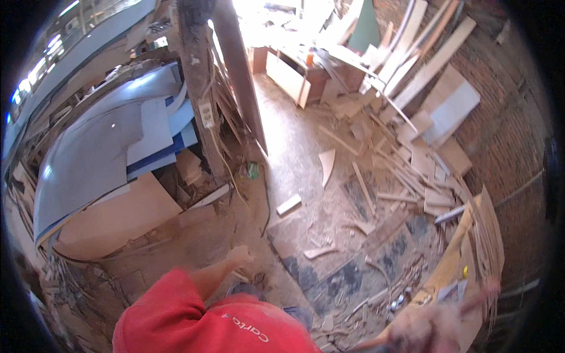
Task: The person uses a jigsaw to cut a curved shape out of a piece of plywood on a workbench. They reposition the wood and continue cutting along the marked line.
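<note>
My left hand point(240, 256) hangs over the dusty floor beside my red shirt point(235, 323). Its fingers look loosely apart, and nothing shows in it. At the lower right, my right hand point(432, 329) is smeared by motion, so its fingers cannot be made out. It is in front of a stack of thin wooden sheets point(488, 235) with a yellowish board point(447, 273) along its near side. A reddish blurred shape stretches from this hand toward the sheets; whether it is a finger or a held thing is unclear. A small yellow item point(465, 272) lies by the sheets.
Wood offcuts point(406, 176) are heaped along the brick wall point(500, 106). A curved wood piece point(327, 167) and a pale block point(289, 204) lie on the floor. Grey and blue sheets point(106, 141) lean at left beside a post point(203, 88). A wooden cabinet point(288, 79) stands farther back.
</note>
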{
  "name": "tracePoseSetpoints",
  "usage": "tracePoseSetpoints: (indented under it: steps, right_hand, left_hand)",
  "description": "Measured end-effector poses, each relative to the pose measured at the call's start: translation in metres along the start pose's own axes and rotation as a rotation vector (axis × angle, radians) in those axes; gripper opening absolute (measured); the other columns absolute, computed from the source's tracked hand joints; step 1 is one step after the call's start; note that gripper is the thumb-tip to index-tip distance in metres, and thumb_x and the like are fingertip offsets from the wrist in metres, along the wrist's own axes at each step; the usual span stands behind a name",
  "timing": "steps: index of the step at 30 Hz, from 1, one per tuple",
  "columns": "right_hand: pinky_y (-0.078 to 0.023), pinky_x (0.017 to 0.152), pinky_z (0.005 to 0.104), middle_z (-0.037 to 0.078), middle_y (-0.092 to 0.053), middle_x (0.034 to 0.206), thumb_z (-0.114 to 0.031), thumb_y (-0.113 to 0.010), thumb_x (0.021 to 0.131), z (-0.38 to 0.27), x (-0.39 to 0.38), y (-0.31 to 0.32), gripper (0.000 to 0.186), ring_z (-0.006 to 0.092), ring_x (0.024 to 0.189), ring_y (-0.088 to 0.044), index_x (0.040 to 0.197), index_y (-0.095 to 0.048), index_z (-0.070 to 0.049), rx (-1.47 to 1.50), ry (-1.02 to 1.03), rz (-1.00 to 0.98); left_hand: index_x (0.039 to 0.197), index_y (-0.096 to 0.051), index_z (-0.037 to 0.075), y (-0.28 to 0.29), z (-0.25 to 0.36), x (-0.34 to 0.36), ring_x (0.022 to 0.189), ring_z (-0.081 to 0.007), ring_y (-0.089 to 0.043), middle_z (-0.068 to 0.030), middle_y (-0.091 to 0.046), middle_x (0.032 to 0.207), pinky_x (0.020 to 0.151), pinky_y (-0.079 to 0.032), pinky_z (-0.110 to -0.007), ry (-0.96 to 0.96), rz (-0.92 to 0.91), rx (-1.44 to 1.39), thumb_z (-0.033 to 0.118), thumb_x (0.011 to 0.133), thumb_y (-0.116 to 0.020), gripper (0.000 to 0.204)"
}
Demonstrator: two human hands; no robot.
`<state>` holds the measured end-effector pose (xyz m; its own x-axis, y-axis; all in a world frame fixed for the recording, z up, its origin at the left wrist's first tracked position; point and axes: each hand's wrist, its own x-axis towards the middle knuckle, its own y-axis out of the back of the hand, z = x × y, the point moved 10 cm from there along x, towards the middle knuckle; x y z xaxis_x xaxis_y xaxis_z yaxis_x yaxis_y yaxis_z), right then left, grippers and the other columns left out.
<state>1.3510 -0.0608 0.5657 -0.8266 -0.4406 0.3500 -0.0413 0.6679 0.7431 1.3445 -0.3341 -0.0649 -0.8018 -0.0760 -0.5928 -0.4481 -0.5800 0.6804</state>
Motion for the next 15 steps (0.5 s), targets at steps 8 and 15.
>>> tracePoseSetpoints:
  steps: [8,15]
  right_hand:
    - [-0.059,0.062,0.0376,0.017,-0.062,0.116,-0.016,-0.068,0.088,-0.155,0.167,-0.103,0.08,0.0267,0.082,-0.072,0.159,-0.036,0.0,0.255,0.942,-0.147]
    - [-0.053,0.067,0.0397,0.009,-0.074,0.1,-0.022,-0.068,0.089,-0.201,0.272,-0.184,0.025,0.0217,0.083,-0.068,0.105,-0.078,-0.005,-0.109,1.075,-0.123]
  left_hand:
    - [0.099,-0.08,0.002,0.013,-0.067,0.015,0.095,-0.0383,-0.077,-0.0226,-0.078,0.098,0.088,-0.059,-0.052,0.162,-0.061,-0.036,0.056,0.085,-0.074,0.055]
    - [0.099,-0.08,0.002,0.028,-0.032,0.035,0.094,-0.0377,-0.077,-0.0222,-0.078,0.097,0.087,-0.059,-0.052,0.288,-0.123,-0.097,0.055,0.085,-0.075,0.055]
